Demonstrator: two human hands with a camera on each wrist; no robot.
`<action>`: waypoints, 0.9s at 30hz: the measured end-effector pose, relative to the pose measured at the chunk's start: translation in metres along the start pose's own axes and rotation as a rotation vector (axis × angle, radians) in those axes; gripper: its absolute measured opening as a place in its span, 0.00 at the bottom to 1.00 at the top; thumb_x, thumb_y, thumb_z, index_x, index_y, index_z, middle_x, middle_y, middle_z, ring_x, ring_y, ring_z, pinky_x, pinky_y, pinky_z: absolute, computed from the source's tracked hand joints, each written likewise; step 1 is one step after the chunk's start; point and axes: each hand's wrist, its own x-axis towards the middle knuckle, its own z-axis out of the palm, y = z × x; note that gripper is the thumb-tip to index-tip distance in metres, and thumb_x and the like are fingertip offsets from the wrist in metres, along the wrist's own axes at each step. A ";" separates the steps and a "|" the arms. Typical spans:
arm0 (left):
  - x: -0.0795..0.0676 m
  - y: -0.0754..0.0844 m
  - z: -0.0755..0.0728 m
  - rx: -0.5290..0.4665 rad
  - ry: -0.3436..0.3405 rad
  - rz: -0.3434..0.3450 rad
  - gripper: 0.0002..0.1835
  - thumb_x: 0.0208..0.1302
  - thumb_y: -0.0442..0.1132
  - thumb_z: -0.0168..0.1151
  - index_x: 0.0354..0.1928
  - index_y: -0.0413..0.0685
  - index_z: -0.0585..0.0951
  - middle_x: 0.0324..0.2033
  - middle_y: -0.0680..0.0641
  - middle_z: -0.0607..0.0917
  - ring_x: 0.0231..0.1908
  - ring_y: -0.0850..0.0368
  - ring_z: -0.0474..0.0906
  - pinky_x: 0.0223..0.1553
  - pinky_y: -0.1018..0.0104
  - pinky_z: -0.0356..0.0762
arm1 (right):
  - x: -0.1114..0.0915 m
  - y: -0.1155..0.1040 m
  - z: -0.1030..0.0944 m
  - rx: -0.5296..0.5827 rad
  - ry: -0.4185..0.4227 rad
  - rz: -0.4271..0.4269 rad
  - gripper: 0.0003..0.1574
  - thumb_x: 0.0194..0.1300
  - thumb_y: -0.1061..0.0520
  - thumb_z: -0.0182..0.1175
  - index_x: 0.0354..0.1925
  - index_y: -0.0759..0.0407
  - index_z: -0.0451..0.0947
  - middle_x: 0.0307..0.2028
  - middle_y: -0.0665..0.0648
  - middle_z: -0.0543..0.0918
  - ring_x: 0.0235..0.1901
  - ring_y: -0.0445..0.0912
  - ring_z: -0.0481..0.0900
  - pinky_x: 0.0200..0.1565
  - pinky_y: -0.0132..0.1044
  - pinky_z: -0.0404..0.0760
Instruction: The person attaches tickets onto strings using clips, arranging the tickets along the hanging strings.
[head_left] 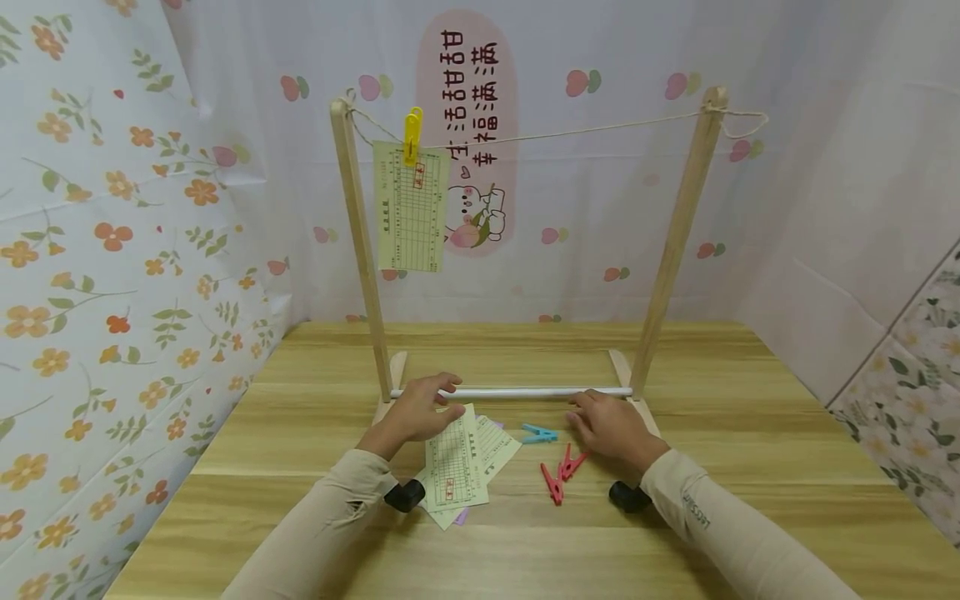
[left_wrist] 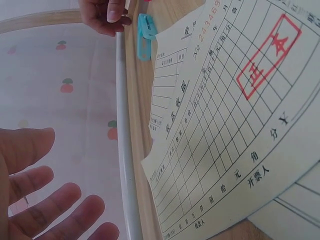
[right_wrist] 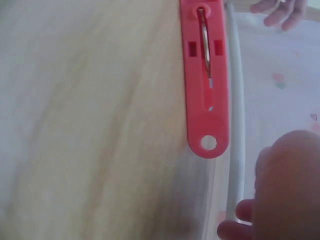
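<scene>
My left hand point(head_left: 418, 408) hovers beside the upper left of a small pile of receipt slips, fingers apart and nothing in them. The top slip point(head_left: 454, 471) is pale green with a printed grid and a red stamp; it fills much of the left wrist view. My right hand point(head_left: 611, 423), fingers loosely bent, is over the table right of a blue clothespin point(head_left: 537, 433), with nothing visible in its grasp. Two red clothespins, one nearer me point(head_left: 552, 483) and one behind it point(head_left: 572, 461), lie just below that hand. One red clothespin point(right_wrist: 207, 95) looms large in the right wrist view.
A wooden frame with a left post point(head_left: 358, 225) and right post point(head_left: 678, 242) carries a string point(head_left: 585, 131). A yellow clothespin point(head_left: 412, 137) holds a receipt point(head_left: 412, 225) on it, near the left post. A white rod point(head_left: 517, 392) joins the posts low down.
</scene>
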 end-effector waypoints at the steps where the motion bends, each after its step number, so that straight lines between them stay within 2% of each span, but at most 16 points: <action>1: 0.000 0.000 0.000 0.002 -0.001 0.002 0.23 0.65 0.40 0.62 0.60 0.40 0.74 0.52 0.37 0.81 0.47 0.42 0.81 0.46 0.49 0.79 | -0.001 0.001 0.001 -0.015 0.004 -0.002 0.15 0.62 0.55 0.65 0.45 0.63 0.81 0.34 0.56 0.84 0.29 0.48 0.82 0.28 0.42 0.81; 11: 0.000 0.003 0.002 -0.014 -0.014 0.019 0.22 0.65 0.39 0.62 0.59 0.40 0.75 0.51 0.36 0.81 0.46 0.41 0.81 0.45 0.48 0.79 | -0.009 0.010 0.004 -0.083 0.056 -0.038 0.15 0.59 0.55 0.66 0.41 0.64 0.79 0.29 0.56 0.81 0.27 0.50 0.80 0.25 0.45 0.79; 15: 0.000 0.003 0.003 -0.014 -0.017 0.010 0.22 0.65 0.39 0.63 0.59 0.39 0.75 0.52 0.37 0.80 0.47 0.42 0.81 0.45 0.48 0.79 | -0.012 0.016 0.007 -0.104 0.099 -0.086 0.14 0.57 0.56 0.68 0.38 0.63 0.79 0.29 0.57 0.81 0.28 0.51 0.81 0.26 0.45 0.80; 19: 0.000 0.003 0.003 -0.010 -0.015 0.014 0.22 0.65 0.39 0.63 0.59 0.38 0.75 0.52 0.37 0.80 0.47 0.42 0.81 0.46 0.48 0.79 | -0.012 0.023 0.011 -0.139 0.159 -0.145 0.17 0.53 0.56 0.68 0.39 0.64 0.79 0.30 0.58 0.83 0.29 0.53 0.82 0.29 0.48 0.80; 22: 0.000 0.002 0.003 -0.002 -0.014 0.020 0.22 0.65 0.39 0.63 0.58 0.37 0.75 0.52 0.37 0.81 0.46 0.42 0.81 0.45 0.48 0.79 | -0.009 0.020 0.010 -0.144 0.186 -0.172 0.17 0.52 0.56 0.68 0.39 0.64 0.78 0.30 0.58 0.82 0.28 0.53 0.81 0.29 0.49 0.79; 25: -0.001 0.001 0.002 0.008 -0.013 0.023 0.22 0.65 0.39 0.63 0.58 0.37 0.75 0.51 0.37 0.81 0.46 0.42 0.81 0.45 0.49 0.79 | -0.004 0.012 0.004 -0.104 0.162 -0.168 0.16 0.52 0.57 0.68 0.38 0.64 0.78 0.30 0.58 0.81 0.26 0.52 0.80 0.27 0.47 0.79; 27: 0.000 0.001 0.001 0.019 -0.014 0.021 0.22 0.65 0.40 0.63 0.58 0.37 0.76 0.51 0.37 0.81 0.46 0.42 0.81 0.46 0.49 0.79 | -0.001 0.005 -0.001 -0.059 0.102 -0.139 0.15 0.55 0.57 0.68 0.39 0.64 0.79 0.31 0.57 0.81 0.27 0.51 0.80 0.28 0.46 0.80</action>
